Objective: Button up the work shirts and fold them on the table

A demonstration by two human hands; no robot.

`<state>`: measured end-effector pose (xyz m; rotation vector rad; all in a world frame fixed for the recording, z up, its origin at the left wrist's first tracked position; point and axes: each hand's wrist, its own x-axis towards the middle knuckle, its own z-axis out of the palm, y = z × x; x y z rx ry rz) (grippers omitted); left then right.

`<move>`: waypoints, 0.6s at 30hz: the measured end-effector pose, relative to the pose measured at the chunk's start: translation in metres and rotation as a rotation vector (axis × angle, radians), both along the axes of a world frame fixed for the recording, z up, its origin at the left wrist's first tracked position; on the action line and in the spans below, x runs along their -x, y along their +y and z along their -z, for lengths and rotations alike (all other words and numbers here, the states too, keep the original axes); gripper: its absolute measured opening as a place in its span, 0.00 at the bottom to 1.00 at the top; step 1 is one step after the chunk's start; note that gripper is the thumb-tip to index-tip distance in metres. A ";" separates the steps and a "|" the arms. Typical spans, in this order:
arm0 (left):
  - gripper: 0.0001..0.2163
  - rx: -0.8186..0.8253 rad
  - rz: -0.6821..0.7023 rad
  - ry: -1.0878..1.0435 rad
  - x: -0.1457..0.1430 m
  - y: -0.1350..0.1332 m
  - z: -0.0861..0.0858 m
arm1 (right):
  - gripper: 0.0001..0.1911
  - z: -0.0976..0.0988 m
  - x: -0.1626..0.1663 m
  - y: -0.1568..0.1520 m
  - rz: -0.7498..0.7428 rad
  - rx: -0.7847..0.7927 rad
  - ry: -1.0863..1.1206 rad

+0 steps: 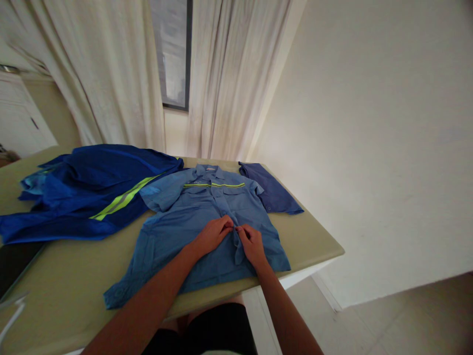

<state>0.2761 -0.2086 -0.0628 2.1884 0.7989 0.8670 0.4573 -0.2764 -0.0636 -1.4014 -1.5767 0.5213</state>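
Note:
A light blue work shirt (192,209) lies face up on the table, its collar away from me and a yellow-green stripe across the chest. Both my hands meet at its front placket, below the chest pockets. My left hand (215,232) pinches the front edge with fingertips closed. Close beside it, my right hand (252,242) grips the other side of the same opening, lifting a fold of cloth. Whatever button sits between the fingertips is too small and covered to make out.
A heap of darker blue clothing (107,172) with a reflective stripe lies to the left. Folded navy cloth (271,185) is at the right, near the wall (369,148). A dark flat object (16,261) rests at the left on the table (70,286).

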 end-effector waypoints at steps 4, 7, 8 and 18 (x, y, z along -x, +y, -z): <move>0.06 0.007 0.036 0.027 0.001 -0.002 -0.001 | 0.12 0.006 0.002 0.003 -0.027 0.014 0.014; 0.08 -0.025 0.050 0.050 0.001 -0.005 -0.002 | 0.09 0.007 0.003 0.003 -0.027 0.006 -0.018; 0.09 -0.014 0.041 0.040 0.001 -0.006 -0.003 | 0.08 0.006 0.004 0.003 -0.025 0.000 -0.045; 0.09 0.362 0.095 -0.121 0.006 0.012 0.008 | 0.09 0.000 0.009 0.004 -0.036 -0.053 -0.191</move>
